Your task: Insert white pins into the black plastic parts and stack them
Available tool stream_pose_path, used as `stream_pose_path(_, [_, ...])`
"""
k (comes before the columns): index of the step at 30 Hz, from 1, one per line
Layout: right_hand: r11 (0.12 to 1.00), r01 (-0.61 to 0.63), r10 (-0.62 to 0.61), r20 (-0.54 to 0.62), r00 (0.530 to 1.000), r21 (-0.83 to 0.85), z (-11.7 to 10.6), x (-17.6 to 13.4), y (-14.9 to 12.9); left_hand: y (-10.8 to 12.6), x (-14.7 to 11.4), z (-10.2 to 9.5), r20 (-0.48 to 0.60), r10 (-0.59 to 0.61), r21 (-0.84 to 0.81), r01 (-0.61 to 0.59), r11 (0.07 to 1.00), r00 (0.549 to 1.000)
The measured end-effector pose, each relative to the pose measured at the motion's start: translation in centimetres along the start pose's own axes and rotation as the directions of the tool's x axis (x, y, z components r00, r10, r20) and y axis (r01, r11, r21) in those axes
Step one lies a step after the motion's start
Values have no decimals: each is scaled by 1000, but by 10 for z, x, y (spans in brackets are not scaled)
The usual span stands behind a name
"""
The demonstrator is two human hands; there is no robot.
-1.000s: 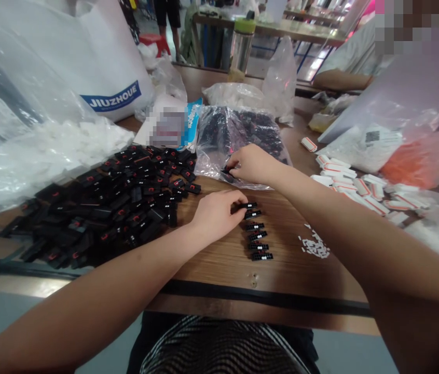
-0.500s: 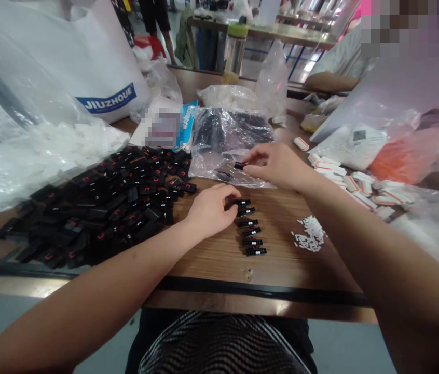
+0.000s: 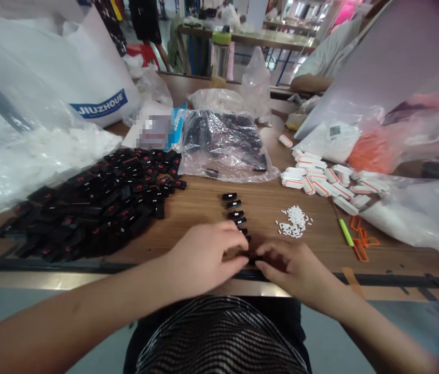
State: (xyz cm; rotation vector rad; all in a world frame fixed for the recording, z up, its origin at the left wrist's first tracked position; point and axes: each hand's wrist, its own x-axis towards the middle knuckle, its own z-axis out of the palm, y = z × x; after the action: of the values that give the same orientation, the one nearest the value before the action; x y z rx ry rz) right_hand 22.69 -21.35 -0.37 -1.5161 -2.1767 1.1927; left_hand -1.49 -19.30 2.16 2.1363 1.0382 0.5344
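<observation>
Close to the table's front edge, my left hand [image 3: 209, 257] and my right hand [image 3: 299, 267] meet over a small black plastic connector [image 3: 252, 257]. Fingertips of both hands pinch it from its two sides, and they cover much of it. Beyond them runs a short column of similar black connectors [image 3: 234, 204], each showing white dots; the nearest ones are partly hidden by my left hand. To the right of the column lies a little heap of tiny white plugs [image 3: 295, 221].
A large pile of black connectors [image 3: 126, 192] spreads at left beside a clear bag [image 3: 40, 156]. Another plastic bag [image 3: 223, 145] holds dark parts at the back. White-and-orange pieces [image 3: 316, 176], orange frames [image 3: 359, 249] and a green-handled tool [image 3: 346, 232] lie at right. A co-worker's arm [image 3: 313, 83] shows behind.
My right hand has come from the bag toward the front edge. My left hand has left the far end of the column and moved nearer, joining the right at a black connector.
</observation>
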Motion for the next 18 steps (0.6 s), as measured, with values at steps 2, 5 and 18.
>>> stream_pose_path(2, [999, 45, -45, -16, 999, 6, 4, 2, -3, 1, -14, 19, 21, -23, 45, 22, 999, 1000])
stream_pose_path(5, [988, 151, -150, -33, 988, 36, 9, 4, -12, -6, -26, 44, -12, -14, 69, 15, 997, 1000])
stream_pose_path(18, [937, -247, 102, -486, 868, -245, -99, 3, 76, -17, -31, 62, -211, -21, 69, 37, 997, 977])
